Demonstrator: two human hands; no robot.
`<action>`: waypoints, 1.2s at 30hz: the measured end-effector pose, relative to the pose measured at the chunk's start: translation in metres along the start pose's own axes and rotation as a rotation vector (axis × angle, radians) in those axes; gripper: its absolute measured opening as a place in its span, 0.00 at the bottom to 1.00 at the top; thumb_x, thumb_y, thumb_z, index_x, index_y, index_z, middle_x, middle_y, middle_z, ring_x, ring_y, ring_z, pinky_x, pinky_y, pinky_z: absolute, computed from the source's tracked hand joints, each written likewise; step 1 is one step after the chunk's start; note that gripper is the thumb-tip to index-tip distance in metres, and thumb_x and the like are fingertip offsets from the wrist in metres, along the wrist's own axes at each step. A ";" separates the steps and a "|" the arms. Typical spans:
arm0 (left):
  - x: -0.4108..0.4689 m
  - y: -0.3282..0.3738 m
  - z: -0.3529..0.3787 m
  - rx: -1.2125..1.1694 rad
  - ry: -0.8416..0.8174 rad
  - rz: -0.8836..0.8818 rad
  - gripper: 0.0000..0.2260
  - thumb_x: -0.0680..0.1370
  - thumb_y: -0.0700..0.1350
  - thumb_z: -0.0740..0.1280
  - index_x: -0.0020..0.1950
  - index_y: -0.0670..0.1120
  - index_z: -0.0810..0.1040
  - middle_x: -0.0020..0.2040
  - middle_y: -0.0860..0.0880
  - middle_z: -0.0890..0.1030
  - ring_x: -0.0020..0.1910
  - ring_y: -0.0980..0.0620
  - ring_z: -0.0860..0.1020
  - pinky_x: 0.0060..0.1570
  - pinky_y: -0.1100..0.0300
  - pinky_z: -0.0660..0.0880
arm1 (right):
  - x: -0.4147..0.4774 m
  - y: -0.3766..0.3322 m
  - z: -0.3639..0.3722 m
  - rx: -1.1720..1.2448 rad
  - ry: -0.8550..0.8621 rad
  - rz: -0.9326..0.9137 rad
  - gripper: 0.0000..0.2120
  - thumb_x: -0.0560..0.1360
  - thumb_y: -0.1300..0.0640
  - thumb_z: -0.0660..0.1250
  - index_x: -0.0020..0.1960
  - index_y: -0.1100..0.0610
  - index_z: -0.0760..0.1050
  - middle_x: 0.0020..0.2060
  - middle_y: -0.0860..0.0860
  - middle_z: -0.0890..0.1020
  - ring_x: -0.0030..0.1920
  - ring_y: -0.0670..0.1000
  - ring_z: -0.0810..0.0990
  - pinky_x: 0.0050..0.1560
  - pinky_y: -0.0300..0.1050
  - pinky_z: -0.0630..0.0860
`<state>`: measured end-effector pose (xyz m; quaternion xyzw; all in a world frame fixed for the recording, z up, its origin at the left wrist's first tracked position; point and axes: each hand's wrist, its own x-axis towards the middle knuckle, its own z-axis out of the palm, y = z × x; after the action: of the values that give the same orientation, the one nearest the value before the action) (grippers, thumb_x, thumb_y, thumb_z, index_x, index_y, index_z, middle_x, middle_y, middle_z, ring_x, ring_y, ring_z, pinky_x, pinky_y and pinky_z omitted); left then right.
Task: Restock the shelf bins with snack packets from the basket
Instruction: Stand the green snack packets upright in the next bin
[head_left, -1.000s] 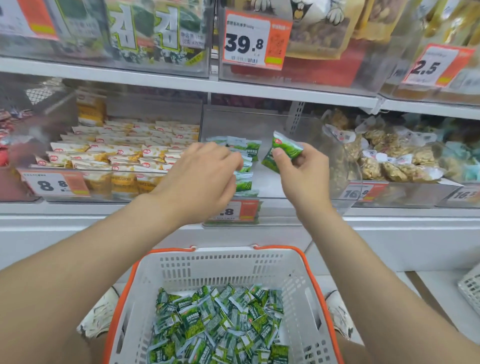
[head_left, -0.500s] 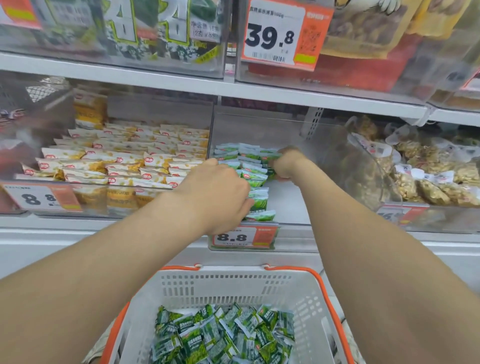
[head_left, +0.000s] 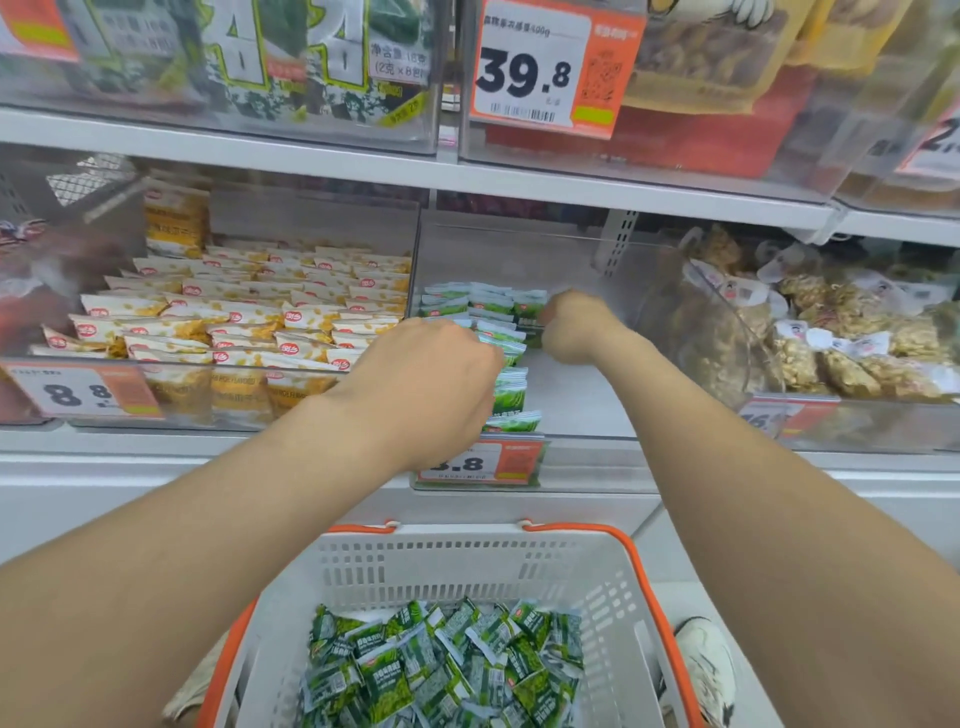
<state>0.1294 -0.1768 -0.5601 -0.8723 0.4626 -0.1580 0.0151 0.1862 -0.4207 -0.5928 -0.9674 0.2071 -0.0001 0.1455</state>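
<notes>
A white basket with an orange rim (head_left: 467, 556) sits low in front of me, holding several green snack packets (head_left: 441, 670). In the clear middle shelf bin (head_left: 587, 462), a row of the same green packets (head_left: 483, 304) runs from front to back along the left wall. My left hand (head_left: 426, 384) is curled over the front part of that row, its fingertips hidden against the packets. My right hand (head_left: 576, 325) reaches deep into the bin and pinches a green packet (head_left: 530, 319) at the back end of the row.
The bin to the left holds several yellow and white packets (head_left: 260, 317). Bagged nut snacks (head_left: 841, 338) fill the right bin. An orange price tag (head_left: 488, 462) hangs on the middle bin's front. The upper shelf (head_left: 571, 182) overhangs the bins. A white shoe (head_left: 706, 660) shows beside the basket.
My right hand has carried the green packet from the bin's front to the back of the row. My left hand has stayed on the row.
</notes>
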 end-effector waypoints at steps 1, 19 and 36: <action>-0.003 0.003 -0.004 -0.050 0.033 -0.005 0.08 0.83 0.48 0.58 0.48 0.49 0.74 0.43 0.49 0.78 0.45 0.44 0.76 0.43 0.51 0.71 | -0.015 0.003 -0.004 0.044 0.049 -0.030 0.13 0.78 0.62 0.60 0.57 0.65 0.79 0.54 0.61 0.82 0.54 0.64 0.80 0.53 0.55 0.81; -0.079 0.113 0.044 -0.085 -0.732 0.307 0.11 0.82 0.52 0.60 0.49 0.49 0.79 0.44 0.49 0.78 0.41 0.44 0.78 0.39 0.53 0.77 | -0.259 0.100 0.175 -0.336 -0.529 -0.451 0.06 0.69 0.58 0.64 0.42 0.57 0.79 0.35 0.56 0.81 0.39 0.60 0.80 0.39 0.52 0.82; -0.077 0.129 0.084 -0.016 -0.935 0.464 0.11 0.85 0.48 0.58 0.54 0.46 0.78 0.45 0.47 0.76 0.40 0.45 0.79 0.39 0.50 0.78 | -0.293 0.138 0.311 -0.415 -1.079 -0.221 0.17 0.81 0.69 0.64 0.68 0.61 0.78 0.65 0.61 0.79 0.62 0.62 0.80 0.63 0.54 0.78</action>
<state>0.0100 -0.1980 -0.6821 -0.7243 0.5888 0.2591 0.2481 -0.1179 -0.3361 -0.9115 -0.8549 -0.0025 0.5175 0.0369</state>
